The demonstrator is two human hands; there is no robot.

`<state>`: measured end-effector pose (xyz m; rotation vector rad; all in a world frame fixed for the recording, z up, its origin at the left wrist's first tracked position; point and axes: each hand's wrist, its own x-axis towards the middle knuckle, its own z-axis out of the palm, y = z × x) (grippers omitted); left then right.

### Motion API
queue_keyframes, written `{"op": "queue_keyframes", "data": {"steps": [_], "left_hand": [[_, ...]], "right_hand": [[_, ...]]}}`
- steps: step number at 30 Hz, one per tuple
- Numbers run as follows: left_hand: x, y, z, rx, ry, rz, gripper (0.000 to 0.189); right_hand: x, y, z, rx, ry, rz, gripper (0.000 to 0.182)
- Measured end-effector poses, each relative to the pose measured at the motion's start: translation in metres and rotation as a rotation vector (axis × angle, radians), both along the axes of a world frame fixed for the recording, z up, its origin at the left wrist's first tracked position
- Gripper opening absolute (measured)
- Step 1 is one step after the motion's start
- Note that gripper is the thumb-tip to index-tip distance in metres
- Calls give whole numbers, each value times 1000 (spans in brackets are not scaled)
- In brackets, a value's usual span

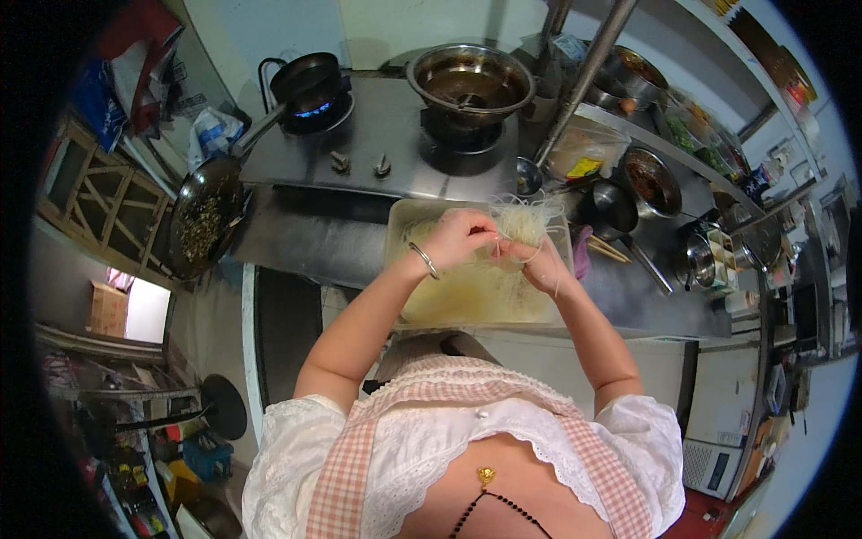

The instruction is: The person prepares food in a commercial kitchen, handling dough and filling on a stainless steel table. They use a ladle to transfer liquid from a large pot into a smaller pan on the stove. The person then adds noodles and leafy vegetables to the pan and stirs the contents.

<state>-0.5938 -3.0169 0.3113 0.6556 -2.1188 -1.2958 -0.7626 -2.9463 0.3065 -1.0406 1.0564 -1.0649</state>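
Note:
A bundle of thin, pale, translucent noodles (522,224) stands up out of my right hand (544,261), whose fingers are closed around its lower part. Loose strands hang over the wrist. My left hand (463,236), with a metal bangle at the wrist, meets the right at the fingertips. Its thumb and fingers are pinched on strands at the bundle's base, partly hidden by the fingers. Both hands are above a translucent plastic tub (397,219) at the counter's front. More noodles lie in the tub, in what looks like yellowish liquid.
A lit gas burner heats a black pan (306,81) at the back left. A large metal bowl (471,81) sits on the other burner. A wok (205,226) with chopped food stands left. Right of the tub are a purple cloth (581,255), chopsticks (609,248) and a saucepan (609,209).

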Motion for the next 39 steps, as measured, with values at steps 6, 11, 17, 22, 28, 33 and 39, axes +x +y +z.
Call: {"op": "queue_keyframes", "data": {"steps": [6,11,17,22,28,33,39], "left_hand": [[33,-10,-6,150,-6,43,9],[56,-21,-21,285,233,102,39],[94,-14,-14,977,589,-273,41],[117,-22,-22,960,693,-134,38],[141,-28,-13,939,847,55,35],[167,-41,-21,870,955,189,34],[209,-49,-30,937,1003,298,25]], "right_hand": [[34,-6,7,235,-255,159,46],[62,-20,22,301,-311,236,54],[88,-48,23,254,-267,432,50],[117,-66,55,265,-125,474,41],[148,-93,63,105,19,398,30],[185,-112,66,-51,146,287,26],[211,-172,95,-180,94,234,17]]}}
